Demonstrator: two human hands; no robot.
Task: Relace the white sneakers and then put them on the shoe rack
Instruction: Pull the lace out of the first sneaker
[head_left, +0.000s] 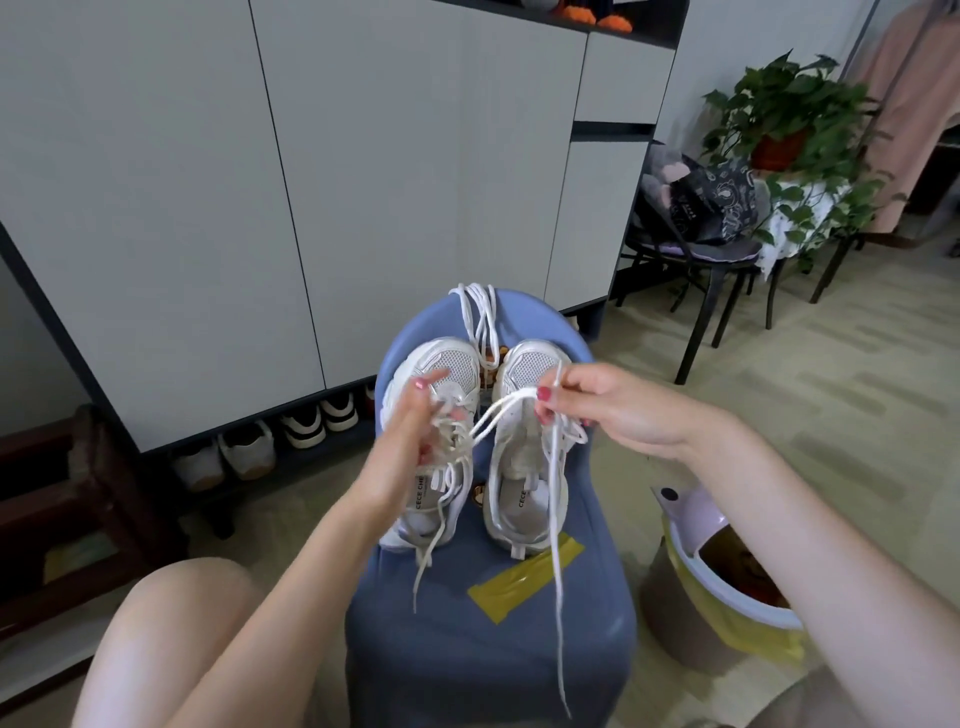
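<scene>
Carpet (810, 395) in a pale, streaked pattern covers the floor, and on it stands a blue padded stool (488, 644) with a strip of yellow tape (524, 574) stuck to its seat. Behind it rise tall white cabinet doors (405, 171) with a low open shelf (270, 441) underneath holding several pairs of shoes; to the right are a dark chair (696, 249) piled with a bag, a potted plant (789, 119) and, nearer, a lined bin (727, 587). Both white sneakers (524, 447) sit side by side on the stool, toes away, with a loose bundle of spare lace (480, 317) lying beyond them. The left hand (415, 441) curls its fingers around the laces over the left sneaker's tongue. The right hand (608, 405) pinches a white lace (558, 561) between thumb and forefinger — the strand hangs down past the stool's front. Motion blur smears the left fingers, so which eyelet they work at cannot be told.
</scene>
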